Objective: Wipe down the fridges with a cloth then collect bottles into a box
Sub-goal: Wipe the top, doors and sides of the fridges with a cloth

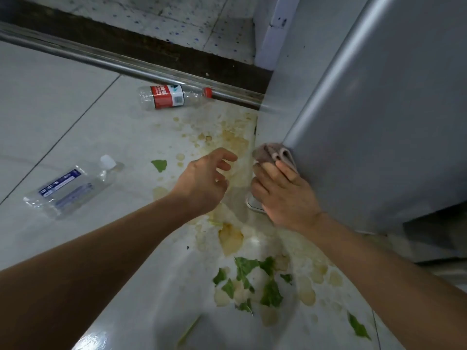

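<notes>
Right hand [283, 195] gripping folded cloth [274, 154] against silver fridge [379, 122] corner, right. Left hand [204, 183] hovering, fingers loosely apart. Red-labelled bottle [174, 96] far, blue-labelled bottle [73, 186] left, on stained floor [63, 97].

— What do we have underfoot?

— We stand on pale glossy floor tiles [63, 102] with thin dark grout lines, catching a bright glare below the grip.

— And the mess?

— We see yellowish stains [231, 237] just left of and below the grip, with torn green leaf scraps [255, 281] lower down.

— Farther off?

— A metal door track [121, 64] runs up-left of the grip, a dark threshold strip [156, 50] behind it, then speckled flooring [161, 13].
</notes>
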Available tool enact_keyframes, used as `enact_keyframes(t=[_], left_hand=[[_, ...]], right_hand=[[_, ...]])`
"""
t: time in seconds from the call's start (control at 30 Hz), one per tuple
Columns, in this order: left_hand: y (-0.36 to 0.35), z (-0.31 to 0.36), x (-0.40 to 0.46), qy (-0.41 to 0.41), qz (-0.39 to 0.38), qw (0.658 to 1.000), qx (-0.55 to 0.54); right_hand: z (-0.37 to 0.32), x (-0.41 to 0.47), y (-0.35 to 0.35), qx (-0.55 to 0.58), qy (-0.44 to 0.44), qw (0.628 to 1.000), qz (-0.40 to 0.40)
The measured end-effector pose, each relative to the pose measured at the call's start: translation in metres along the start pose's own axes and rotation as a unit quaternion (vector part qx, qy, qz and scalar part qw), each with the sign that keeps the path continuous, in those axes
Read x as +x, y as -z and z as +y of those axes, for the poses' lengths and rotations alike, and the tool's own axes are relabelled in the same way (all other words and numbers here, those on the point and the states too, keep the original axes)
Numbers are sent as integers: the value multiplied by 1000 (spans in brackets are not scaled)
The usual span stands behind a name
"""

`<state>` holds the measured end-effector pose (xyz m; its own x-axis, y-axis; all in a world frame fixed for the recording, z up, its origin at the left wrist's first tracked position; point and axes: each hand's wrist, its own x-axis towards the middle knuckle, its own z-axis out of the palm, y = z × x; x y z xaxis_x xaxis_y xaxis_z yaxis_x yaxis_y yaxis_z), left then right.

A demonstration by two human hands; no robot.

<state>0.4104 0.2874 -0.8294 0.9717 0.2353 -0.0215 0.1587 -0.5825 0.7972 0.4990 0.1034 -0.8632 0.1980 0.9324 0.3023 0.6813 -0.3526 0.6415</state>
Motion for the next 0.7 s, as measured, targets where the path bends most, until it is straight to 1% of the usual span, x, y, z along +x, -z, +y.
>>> enact_keyframes(t=[0.07, 0.1, 0.13, 0.17, 0.2, 0.23, 0.27, 0.3, 0.33, 0.37, 0.4, 0.43, 0.47, 0.5, 0.53, 0.6, 0.67, 0.7], left_hand=[[1, -2, -3, 1, -4, 1000, 0], [1, -2, -4, 2, -6, 1000, 0], [0, -2, -5, 2, -7, 1000, 1], [-1, -1, -6, 2, -8, 1000, 3], [-2, 1, -7, 1, -8, 1000, 5], [-4, 4, -7, 0, -7, 1000, 7], [-5, 6, -6, 0, -6, 1000, 8], [-7, 9, -6, 0, -5, 1000, 9], [-9, 11, -5, 0, -3, 1000, 10], [-10, 13, -3, -1, -2, 1000, 10], [-12, 15, 0, 0, 1, 1000, 11], [-14, 17, 2, 2, 5, 1000, 13], [-17, 20, 4, 5, 9, 1000, 18], [-21, 22, 6, 9, 11, 1000, 23], [-26, 26, 7, 13, 12, 1000, 26], [-38, 33, 9, 13, 9, 1000, 22], [-52, 40, 11, 2, 5, 1000, 18], [-58, 42, 12, -1, 10, 1000, 17]], right_hand=[[-13, -6, -7, 4, 47, 994, -95], [-17, -8, -9, -14, 76, 987, -139], [-23, -12, -12, -34, 112, 975, -191], [-27, -15, -17, -28, 149, 958, -244], [-28, -17, -19, -35, 201, 937, -285], [-26, -16, -16, -36, 245, 922, -298], [-21, -19, -12, -41, 266, 915, -301], [-14, -23, -5, -27, 235, 927, -292], [-4, -28, 2, -14, 173, 950, -258], [8, -33, 10, -10, 114, 977, -181], [22, -36, 21, -16, 48, 995, -82], [36, -38, 28, -38, 4, 999, 25], [49, -42, 34, -52, -31, 992, 110], [60, -46, 37, -62, -57, 983, 163], [67, -48, 38, -53, -80, 976, 196], [66, -49, 32, -6, -129, 966, 223], [47, -57, 16, 36, -148, 968, 198], [35, -64, 6, 41, -132, 976, 166]])
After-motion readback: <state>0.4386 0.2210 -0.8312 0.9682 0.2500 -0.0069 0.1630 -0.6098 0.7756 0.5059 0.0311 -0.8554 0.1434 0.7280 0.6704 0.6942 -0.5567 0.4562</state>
